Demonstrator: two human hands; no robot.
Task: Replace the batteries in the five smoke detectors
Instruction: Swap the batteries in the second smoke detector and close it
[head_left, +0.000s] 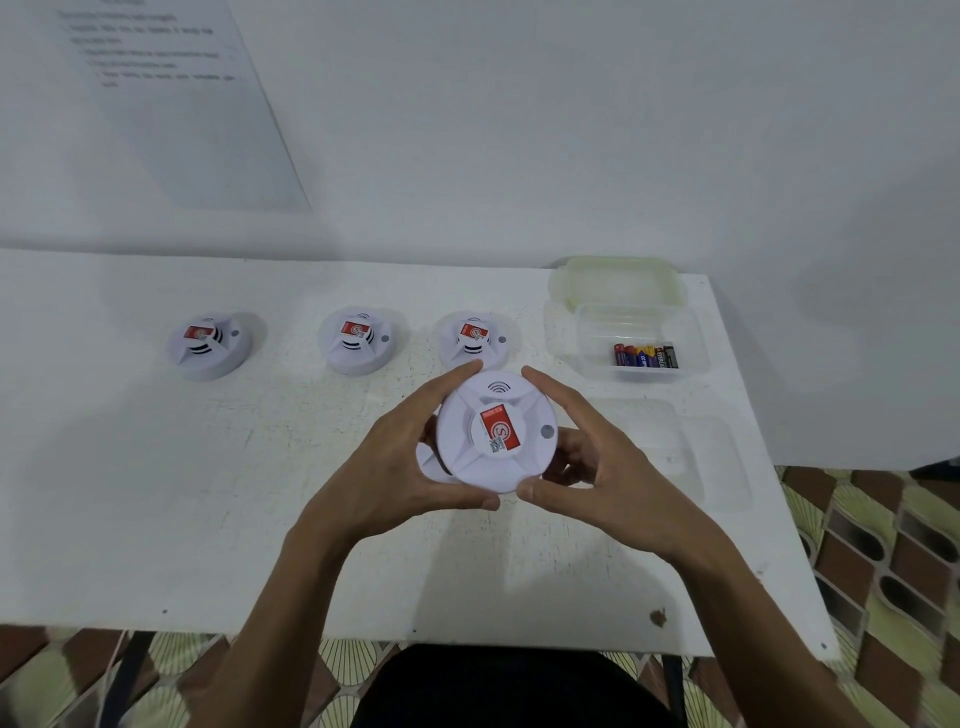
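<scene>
A: We record the nearest detector (498, 431): white housing, red label, grey button.
B: We confirm. The table (208, 493) is white; the batteries (645, 356) show red, blue, yellow and black.
A: We also log a pale-green lid (618, 280).
B: The floor (883, 545) carries a brown and pale-green tile pattern.

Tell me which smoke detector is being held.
The nearest detector, gripped by left hand and right hand; the other three sit in a row on the table.

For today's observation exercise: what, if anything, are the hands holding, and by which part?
The left hand and right hand together grip one smoke detector by its round outer edge, thumbs near, fingers far.
</scene>
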